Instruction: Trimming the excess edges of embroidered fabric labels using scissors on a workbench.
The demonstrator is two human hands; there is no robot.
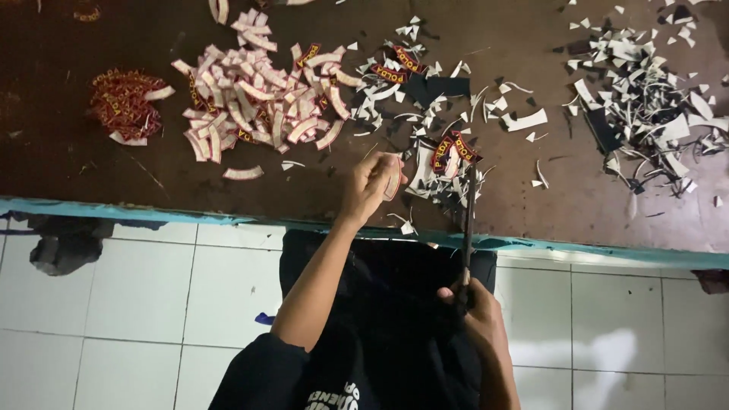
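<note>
While the left hand [370, 184] pinches a curved patch [394, 178] near the table edge [152, 211], the right hand [471, 304] grips scissors [468, 220].

Dark brown table [91, 175], teal front edge; heaped curved patches [258, 99], red patch pile [121, 102], white offcuts [645, 99] scattered.

Pile of curved patches [258, 99], white scraps [645, 99], tiled floor [137, 304].

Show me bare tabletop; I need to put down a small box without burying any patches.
Free: the dark table along its left front edge, below the red patch heap; also the strip between the white strip and the scrap pile. Crowded: the middle, around the pink patch pile.
</note>
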